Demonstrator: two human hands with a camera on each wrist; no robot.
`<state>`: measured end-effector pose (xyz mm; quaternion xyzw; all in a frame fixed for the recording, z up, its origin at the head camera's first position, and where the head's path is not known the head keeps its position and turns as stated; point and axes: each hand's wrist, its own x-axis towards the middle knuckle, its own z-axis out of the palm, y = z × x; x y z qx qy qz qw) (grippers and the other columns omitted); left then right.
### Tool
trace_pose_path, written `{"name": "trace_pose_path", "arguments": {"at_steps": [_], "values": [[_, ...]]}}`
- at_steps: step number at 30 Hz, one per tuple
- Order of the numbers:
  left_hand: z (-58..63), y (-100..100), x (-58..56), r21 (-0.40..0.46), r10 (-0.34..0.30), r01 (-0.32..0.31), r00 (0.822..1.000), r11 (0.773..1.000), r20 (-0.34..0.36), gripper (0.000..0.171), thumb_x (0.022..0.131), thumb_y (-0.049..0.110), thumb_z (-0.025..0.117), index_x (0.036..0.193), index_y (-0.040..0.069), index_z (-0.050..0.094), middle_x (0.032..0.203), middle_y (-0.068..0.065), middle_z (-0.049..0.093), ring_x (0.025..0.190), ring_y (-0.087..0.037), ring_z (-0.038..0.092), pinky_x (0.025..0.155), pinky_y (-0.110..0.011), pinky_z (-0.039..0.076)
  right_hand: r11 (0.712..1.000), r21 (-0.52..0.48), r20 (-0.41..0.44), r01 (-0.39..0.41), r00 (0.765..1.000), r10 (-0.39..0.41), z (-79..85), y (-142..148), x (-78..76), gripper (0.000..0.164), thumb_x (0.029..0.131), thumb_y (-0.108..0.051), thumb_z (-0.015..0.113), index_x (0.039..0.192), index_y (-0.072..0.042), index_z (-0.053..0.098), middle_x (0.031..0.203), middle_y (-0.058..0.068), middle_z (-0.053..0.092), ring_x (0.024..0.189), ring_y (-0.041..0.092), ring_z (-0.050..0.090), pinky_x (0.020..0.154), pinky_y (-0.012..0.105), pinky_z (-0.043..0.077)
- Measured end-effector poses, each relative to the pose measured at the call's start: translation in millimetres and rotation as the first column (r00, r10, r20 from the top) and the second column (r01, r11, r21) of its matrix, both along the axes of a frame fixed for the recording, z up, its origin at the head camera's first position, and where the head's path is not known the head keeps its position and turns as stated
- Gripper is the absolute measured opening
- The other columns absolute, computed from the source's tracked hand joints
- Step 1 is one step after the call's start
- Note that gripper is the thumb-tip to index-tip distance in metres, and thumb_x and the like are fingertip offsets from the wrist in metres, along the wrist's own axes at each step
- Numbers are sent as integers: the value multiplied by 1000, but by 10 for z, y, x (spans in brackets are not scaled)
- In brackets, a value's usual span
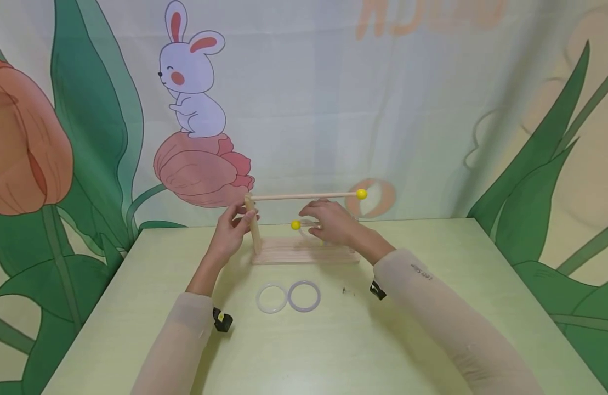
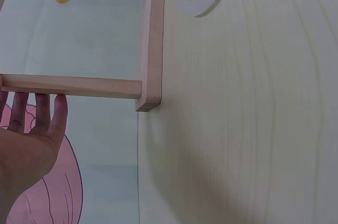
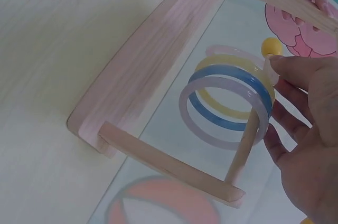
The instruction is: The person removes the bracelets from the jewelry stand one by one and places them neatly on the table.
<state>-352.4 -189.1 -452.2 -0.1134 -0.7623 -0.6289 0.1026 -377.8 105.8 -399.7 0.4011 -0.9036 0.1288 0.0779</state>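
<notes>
A wooden rack has a flat base and two uprights. My left hand grips the left post, thumb on one side and fingers on the other. From this post the upper rod runs rightward to a yellow ball. A lower rod extends from the right post and ends in another yellow ball. Around it hang a pale lilac ring, a blue ring and a yellow ring. Right by that ball, my right hand pinches a translucent pink ring.
In front of the rack, a clear whitish ring and a pale lilac ring lie side by side on the table. Dark marks show on the tabletop to their right. A printed curtain hangs behind the table.
</notes>
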Motion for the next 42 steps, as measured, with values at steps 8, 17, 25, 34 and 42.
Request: {"name": "trace_pose_path", "arguments": {"at_steps": [8,17,25,34,42], "values": [[-3,-11,-2,14,-12,12,1000,1000,-5,46,110,32,59,148,6,52,126,-20,55,125,-41,64,105,-51,55,998,55,83,11,996,-16,39,-8,-28,40,98,-5,73,138,-8,69,144,9,65,137,35,55,106,56,50],[10,-9,1,28,-24,24,1000,999,-6,42,110,30,59,146,8,54,126,-21,56,124,-42,64,104,-51,56,999,45,122,-1,993,-4,44,38,-69,42,98,-4,69,140,-10,68,145,9,65,136,35,54,109,55,48],[9,-21,-6,48,-38,39,999,998,-21,40,110,26,59,145,6,54,126,-24,54,125,-45,63,105,-55,55,999,52,147,-16,989,8,16,22,-103,45,95,-6,72,139,-11,69,145,5,66,133,34,53,105,54,48],[-7,-12,-11,20,-34,34,999,999,-17,42,110,32,59,144,9,54,125,-18,57,125,-43,63,106,-49,55,995,96,205,32,977,-51,31,29,-96,53,93,-24,80,143,-13,65,151,7,61,141,35,47,113,59,41],[-2,-19,-2,13,-33,34,999,999,-31,43,110,33,59,145,9,54,123,-17,57,124,-45,64,106,-51,56,993,98,213,64,974,-84,-50,68,-118,66,91,-31,85,149,-10,60,153,7,59,144,37,46,118,58,39]]}}
